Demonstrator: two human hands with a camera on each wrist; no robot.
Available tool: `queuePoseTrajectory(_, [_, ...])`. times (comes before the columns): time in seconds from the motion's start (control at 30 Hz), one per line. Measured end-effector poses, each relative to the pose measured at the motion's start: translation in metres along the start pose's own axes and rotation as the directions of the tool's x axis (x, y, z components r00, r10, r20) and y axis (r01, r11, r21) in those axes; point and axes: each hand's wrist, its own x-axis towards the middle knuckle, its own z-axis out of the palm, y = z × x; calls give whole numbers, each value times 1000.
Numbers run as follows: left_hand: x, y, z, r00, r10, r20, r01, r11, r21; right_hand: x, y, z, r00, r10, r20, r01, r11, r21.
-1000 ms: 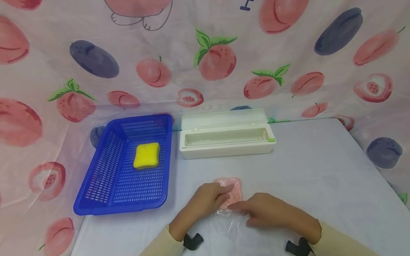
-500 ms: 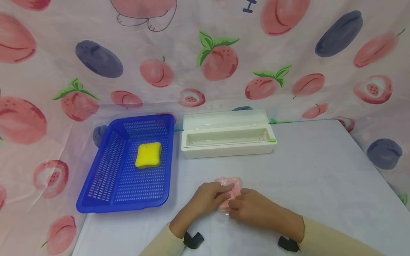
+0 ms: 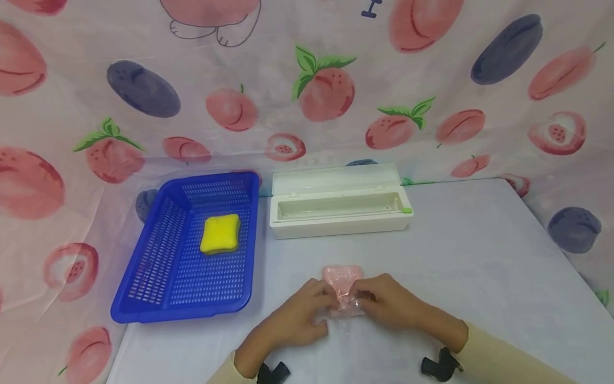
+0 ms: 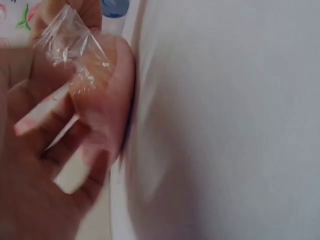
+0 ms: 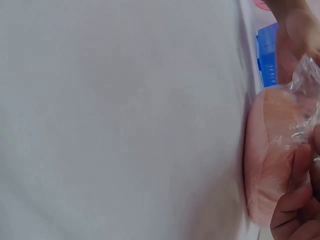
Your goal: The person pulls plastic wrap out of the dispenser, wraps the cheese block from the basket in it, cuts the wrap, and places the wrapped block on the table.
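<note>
On the white table lies a pink sponge (image 3: 342,274), with clear plastic film (image 3: 350,311) folded over its near end. My left hand (image 3: 298,317) is at its left side; the fingers touch the sponge and the thumb stands apart. From the right, my right hand (image 3: 398,305) pinches the film between curled fingers and thumb. In the left wrist view a loose flap of film (image 4: 67,42) stands up above the sponge (image 4: 125,80). The right wrist view shows the film (image 5: 302,82) bunched at the right hand's fingers. Part of the sponge is hidden by both hands.
A blue plastic basket (image 3: 211,304) stands at the left with a yellow sponge (image 3: 220,234) in it. Behind the hands is a long white film dispenser box (image 3: 340,228), its lid (image 3: 336,180) raised. A fruit-print cloth (image 3: 192,64) hangs at the back.
The left hand has drawn back from the sponge's top to its left side, its thumb now apart. The right hand has moved to the right side, and the film now covers the sponge's near end.
</note>
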Motion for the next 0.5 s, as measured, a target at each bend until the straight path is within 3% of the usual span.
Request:
queuePoseTrajectory(0.1, [0, 3, 4, 1000, -4, 26, 1, 994, 109, 1, 1, 1, 997, 70, -44, -68, 997, 34])
queuePoseTrajectory(0.2, [4, 7, 9, 1000, -11, -14, 14, 971, 237, 3, 1, 2, 991, 106, -87, -102, 993, 51])
queuePoseTrajectory(0.27, [7, 10, 10, 998, -26, -49, 39, 960, 277, 4, 0, 4, 986, 94, -136, -90, 995, 32])
queuePoseTrajectory(0.4, [11, 15, 9, 993, -80, -89, 101, 958, 268, 3, -1, 5, 964, -19, -266, -27, 985, -169])
queuePoseTrajectory(0.5, [14, 18, 8, 983, -132, -128, 156, 966, 208, 2, -1, 3, 962, -82, -261, 4, 958, -287])
